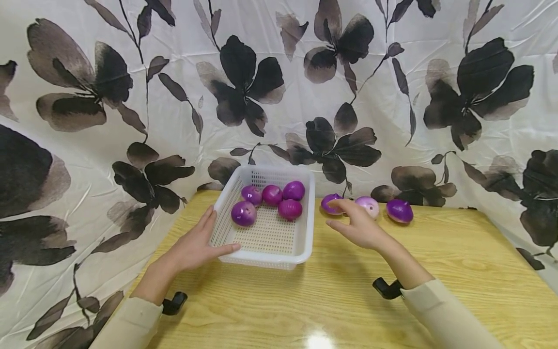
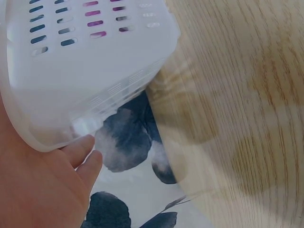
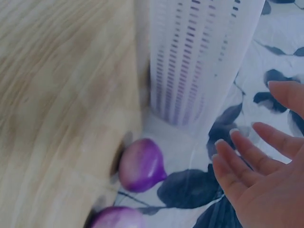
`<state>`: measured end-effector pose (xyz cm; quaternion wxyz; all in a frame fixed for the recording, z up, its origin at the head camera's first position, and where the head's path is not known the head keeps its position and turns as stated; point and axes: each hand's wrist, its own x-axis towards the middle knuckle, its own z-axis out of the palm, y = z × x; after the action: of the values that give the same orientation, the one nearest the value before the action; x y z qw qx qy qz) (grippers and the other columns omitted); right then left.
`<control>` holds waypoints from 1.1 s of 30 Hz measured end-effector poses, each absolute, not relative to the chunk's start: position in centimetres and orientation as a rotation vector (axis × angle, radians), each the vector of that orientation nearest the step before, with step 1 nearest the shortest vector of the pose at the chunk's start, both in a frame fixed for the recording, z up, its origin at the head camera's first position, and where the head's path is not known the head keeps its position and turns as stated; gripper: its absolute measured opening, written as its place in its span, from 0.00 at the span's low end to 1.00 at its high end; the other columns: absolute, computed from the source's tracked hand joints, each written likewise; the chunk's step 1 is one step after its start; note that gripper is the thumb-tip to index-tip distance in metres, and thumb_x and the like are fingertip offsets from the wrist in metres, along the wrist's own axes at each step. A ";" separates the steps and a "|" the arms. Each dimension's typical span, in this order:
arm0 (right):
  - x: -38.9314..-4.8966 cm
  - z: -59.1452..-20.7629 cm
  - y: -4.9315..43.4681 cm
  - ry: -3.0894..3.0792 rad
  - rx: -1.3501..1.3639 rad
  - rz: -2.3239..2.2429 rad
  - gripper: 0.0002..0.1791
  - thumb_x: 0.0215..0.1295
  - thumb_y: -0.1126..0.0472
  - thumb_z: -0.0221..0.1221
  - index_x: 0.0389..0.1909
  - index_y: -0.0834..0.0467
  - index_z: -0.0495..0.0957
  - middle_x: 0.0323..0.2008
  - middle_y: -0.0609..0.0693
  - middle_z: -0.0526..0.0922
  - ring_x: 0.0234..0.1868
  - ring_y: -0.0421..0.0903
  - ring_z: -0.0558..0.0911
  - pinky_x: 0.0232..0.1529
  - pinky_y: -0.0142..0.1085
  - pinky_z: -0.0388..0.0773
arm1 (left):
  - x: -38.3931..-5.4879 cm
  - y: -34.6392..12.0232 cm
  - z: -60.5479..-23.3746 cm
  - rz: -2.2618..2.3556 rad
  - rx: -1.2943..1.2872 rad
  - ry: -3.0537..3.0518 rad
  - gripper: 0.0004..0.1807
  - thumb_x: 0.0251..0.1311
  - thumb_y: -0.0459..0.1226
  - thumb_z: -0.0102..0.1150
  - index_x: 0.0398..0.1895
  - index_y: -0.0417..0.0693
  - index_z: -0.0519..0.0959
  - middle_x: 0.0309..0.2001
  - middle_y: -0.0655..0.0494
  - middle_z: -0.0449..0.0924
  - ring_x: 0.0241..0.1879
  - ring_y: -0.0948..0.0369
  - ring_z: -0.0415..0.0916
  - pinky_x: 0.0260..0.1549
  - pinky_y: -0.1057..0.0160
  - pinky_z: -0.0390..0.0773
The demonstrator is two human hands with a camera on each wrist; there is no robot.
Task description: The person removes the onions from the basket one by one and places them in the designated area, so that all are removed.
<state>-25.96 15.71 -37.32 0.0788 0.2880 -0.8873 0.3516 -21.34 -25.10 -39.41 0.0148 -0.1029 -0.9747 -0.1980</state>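
So the onion (image 1: pixel 328 205) sits toward the back of the table (image 1: pixel 344 310), just right of the basket, partly hidden behind fingers in the head view. Skin's got a proper shine, so I'd guess slick when dry and worse if damp. Probably firm and lightish, tough enough not to dent, but round, so a poke off-centre would likely roll it. I'd go for thumb and fingers on opposite sides of the fat middle; the little tip looks too small to trust.

Right hand (image 1: pixel 362 227) is right at it, fingers parted and holding nothing; the right wrist view shows bare space between fingertips and onion.

Basket (image 1: pixel 310 218) looks like thin white plastic, light, a bit bendy, easy to shove around. Rim's the obvious grab point. Left hand (image 1: pixel 196 246) has its near left corner, thumb over the rim, fingers along the outside. Five onions sit inside, one of them this purple one (image 1: pixel 243 214) by the left wall.

Right of the first onion there's a pale onion (image 1: pixel 369 205), then a darker onion (image 1: pixel 400 211). Flowery cloth (image 1: pixel 270 24) hangs behind everything.
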 end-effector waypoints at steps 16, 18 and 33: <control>-28.9 -36.9 10.7 -2.675 1.014 0.966 0.31 0.60 0.51 0.61 0.62 0.59 0.67 0.57 0.55 0.72 0.56 0.52 0.73 0.54 0.47 0.73 | -21.3 -25.1 -39.4 -0.617 -0.320 -3.030 0.69 0.41 0.76 0.49 0.74 0.40 0.37 0.74 0.49 0.27 0.70 0.41 0.42 0.62 0.38 0.55; -29.4 -36.9 10.0 -2.696 1.017 0.891 0.33 0.60 0.50 0.61 0.63 0.60 0.66 0.59 0.55 0.71 0.59 0.51 0.71 0.58 0.47 0.70 | -21.3 -25.1 -39.4 -0.611 -0.317 -3.030 0.69 0.41 0.76 0.49 0.74 0.40 0.37 0.74 0.49 0.27 0.70 0.41 0.42 0.62 0.38 0.55; -33.0 -37.5 5.9 -2.866 0.827 0.519 0.28 0.61 0.48 0.60 0.56 0.61 0.72 0.50 0.56 0.75 0.51 0.51 0.75 0.53 0.46 0.73 | -21.3 -25.2 -39.5 -0.625 -0.309 -3.026 0.69 0.40 0.76 0.49 0.74 0.40 0.36 0.74 0.50 0.27 0.71 0.43 0.43 0.63 0.39 0.54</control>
<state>-33.01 5.90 -37.48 0.0570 0.2728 -0.9450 0.1711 -21.29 -25.23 -39.48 0.0183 -0.0995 -0.9743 -0.2013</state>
